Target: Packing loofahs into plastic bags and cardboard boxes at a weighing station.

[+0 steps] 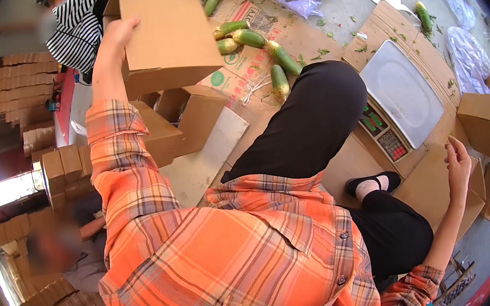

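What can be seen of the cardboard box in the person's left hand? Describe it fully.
The cardboard box is plain brown and block-shaped, with a broad, flat side facing the camera and a narrower face along its lower edge. It looks like stiff card. The left hand grips its left edge, thumb lying over the broad side. It is held at a slight tilt and overlaps a lower box in the view; whether the two touch cannot be told. Its contents, if any, are hidden.

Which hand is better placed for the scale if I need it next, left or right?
Probably the right hand: it appears empty and is close to the scale. The left hand is farther off, with its grip on the edge of a cardboard box.
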Tool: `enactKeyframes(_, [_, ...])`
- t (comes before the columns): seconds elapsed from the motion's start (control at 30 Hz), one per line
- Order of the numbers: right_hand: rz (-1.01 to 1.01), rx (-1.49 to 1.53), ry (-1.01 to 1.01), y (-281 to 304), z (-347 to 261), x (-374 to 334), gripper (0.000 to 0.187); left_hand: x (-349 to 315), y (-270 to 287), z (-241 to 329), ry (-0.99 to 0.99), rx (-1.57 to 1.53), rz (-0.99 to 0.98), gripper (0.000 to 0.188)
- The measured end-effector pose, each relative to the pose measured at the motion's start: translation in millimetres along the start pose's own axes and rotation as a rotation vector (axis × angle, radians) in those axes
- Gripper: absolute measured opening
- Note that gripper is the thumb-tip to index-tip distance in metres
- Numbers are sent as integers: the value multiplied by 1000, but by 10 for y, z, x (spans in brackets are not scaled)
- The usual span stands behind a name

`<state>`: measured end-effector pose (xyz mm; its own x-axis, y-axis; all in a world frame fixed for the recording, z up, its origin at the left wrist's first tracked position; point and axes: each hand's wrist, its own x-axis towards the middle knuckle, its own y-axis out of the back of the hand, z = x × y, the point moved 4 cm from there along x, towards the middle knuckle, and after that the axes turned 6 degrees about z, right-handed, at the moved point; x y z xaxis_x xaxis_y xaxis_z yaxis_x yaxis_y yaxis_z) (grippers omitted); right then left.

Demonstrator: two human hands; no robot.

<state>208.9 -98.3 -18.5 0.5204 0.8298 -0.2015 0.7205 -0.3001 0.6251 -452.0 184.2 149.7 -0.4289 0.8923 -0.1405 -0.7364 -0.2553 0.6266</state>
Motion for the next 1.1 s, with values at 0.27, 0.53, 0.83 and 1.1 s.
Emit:
enactKeyframes(0.27, [-45, -38, -33, -56, 112, 25, 28, 517, 1056, -1279, 206, 130, 346, 32])
enactKeyframes(0.53, [-81, -75, -88, -77, 104, 4, 28, 936, 1004, -1949, 366, 229, 477, 32])
enactKeyframes(0.83, [-101, -59, -111, -64, 80, -62, 30, 66, 672, -879, 150, 884, 742, 61])
enactKeyframes(1.1, [-132, -66, -107, -68, 160, -106, 32, -191, 145, -234, -373, 1002, 702, 63])
